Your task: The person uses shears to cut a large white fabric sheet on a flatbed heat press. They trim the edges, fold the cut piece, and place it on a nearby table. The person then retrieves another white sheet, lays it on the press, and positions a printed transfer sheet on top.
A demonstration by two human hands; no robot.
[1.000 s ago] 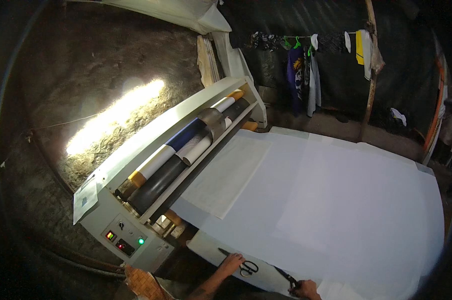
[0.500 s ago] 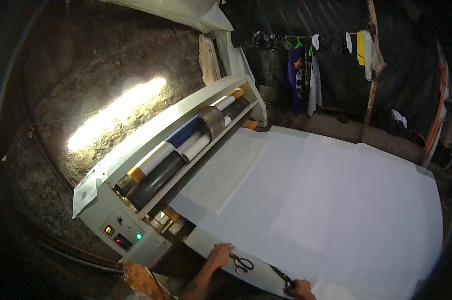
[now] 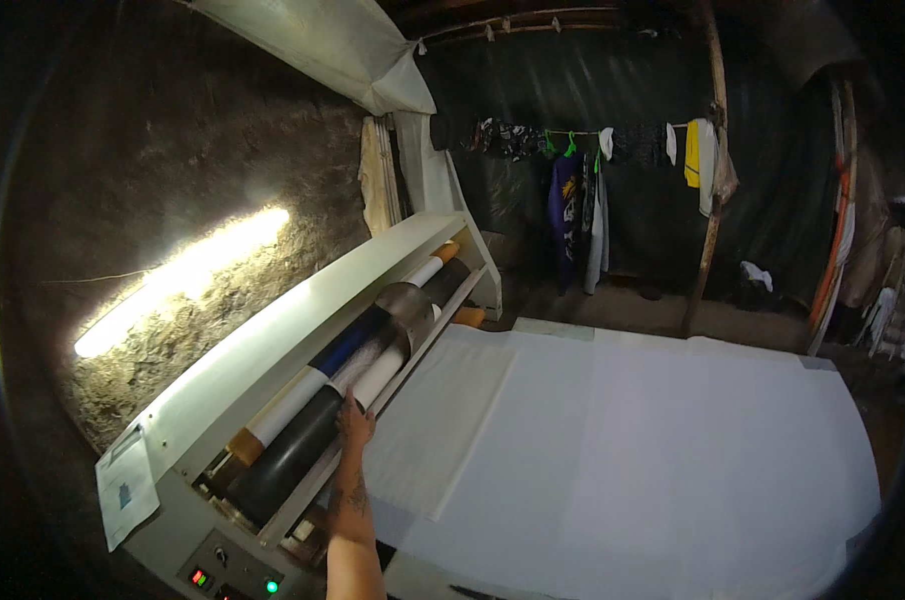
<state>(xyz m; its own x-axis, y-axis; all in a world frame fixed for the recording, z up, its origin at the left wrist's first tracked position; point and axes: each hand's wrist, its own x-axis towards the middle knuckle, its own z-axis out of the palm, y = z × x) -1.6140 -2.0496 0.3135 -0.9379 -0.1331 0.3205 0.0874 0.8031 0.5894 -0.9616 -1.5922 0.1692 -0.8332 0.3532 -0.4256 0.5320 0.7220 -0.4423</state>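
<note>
My left hand [image 3: 356, 422] reaches up to the rollers of the wide heat press. Its fingers stretch toward the lower edge of a pale sheet [image 3: 378, 376] lying over the black roller [image 3: 291, 448]; the fingertips seem to touch it. Nothing shows gripped in this hand. A large white sheet [image 3: 653, 450] covers the table to the right of my forearm. At the lower edge of the view a dark, narrow shape [image 3: 473, 592] is cut off, too little to name. My right hand is out of view.
The press's pale housing [image 3: 293, 320] runs diagonally along the left, with a lit control panel [image 3: 223, 575] at its near end. A bright tube light [image 3: 188, 280] glows on the wall. Clothes [image 3: 566, 210] hang at the back near a wooden pole [image 3: 711, 190].
My left hand has left the near table edge and the scissors there, and moved up to the rollers. My right hand and the scissors have dropped from view as the view tilted up.
</note>
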